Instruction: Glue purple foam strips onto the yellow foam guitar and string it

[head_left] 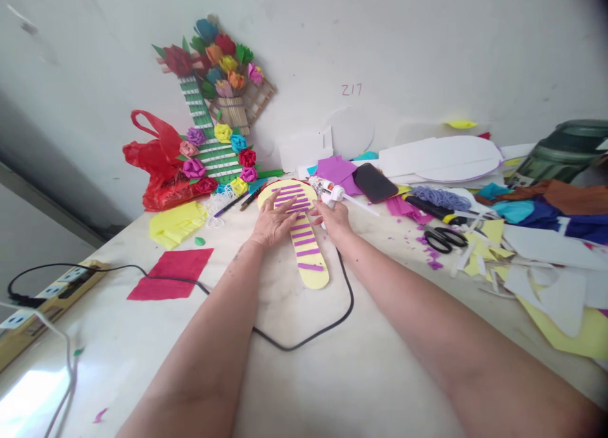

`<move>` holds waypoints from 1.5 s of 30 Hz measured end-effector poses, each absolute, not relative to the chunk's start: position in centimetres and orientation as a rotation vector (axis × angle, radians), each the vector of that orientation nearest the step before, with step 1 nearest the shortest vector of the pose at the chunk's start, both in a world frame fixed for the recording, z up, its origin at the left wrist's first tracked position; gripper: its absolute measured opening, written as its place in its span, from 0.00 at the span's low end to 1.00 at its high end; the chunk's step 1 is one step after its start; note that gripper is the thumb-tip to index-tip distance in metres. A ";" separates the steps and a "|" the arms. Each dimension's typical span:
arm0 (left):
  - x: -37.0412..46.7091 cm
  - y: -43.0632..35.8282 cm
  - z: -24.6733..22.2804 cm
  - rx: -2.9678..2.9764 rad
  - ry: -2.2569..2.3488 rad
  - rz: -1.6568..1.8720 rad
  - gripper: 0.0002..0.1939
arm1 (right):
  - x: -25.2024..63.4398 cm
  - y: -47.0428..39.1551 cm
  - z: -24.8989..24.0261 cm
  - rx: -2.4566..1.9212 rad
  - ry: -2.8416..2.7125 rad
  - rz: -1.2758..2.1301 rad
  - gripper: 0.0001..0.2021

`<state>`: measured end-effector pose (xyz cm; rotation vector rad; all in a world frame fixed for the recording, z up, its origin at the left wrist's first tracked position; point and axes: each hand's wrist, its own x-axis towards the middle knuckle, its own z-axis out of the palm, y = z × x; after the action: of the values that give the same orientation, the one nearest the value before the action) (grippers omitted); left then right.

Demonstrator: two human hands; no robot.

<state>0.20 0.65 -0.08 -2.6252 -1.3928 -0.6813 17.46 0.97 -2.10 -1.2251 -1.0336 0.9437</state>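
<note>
A yellow foam or paper cutout (313, 278), wide at its far end and narrow toward me, lies on the table with purple strips set across it like rungs. My left hand (275, 223) rests flat on its far left part, fingers spread over the strips. My right hand (335, 218) is at its right edge, curled around a white glue gun (338, 193), fingertips near the cutout. A glue stick (361, 204) pokes out of the gun's back. The grip is partly hidden by the hand.
A black cord (304, 348) loops across the table toward a power strip (52, 305) at left. Red paper (171, 275) lies under it. Paper-flower decorations (218, 150) lean on the wall. Scissors (445, 238), a phone (375, 182), yarn (441, 198) and paper scraps (546, 292) crowd the right.
</note>
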 end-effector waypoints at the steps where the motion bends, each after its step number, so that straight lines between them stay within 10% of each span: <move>1: 0.3 0.5 0.0 -2.638 -1.393 -0.647 0.21 | 17.5 0.9 -2.1 -1.228 -1.035 0.949 0.16; 45: 0.1 -0.1 -0.5 -2.152 -1.858 -0.698 0.26 | 17.3 -0.3 -1.3 -1.746 -1.316 0.434 0.11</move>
<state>0.13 -0.05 -0.50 -2.1516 -1.8583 -0.6978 17.31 -0.29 -1.32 -1.7462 -1.3158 0.4340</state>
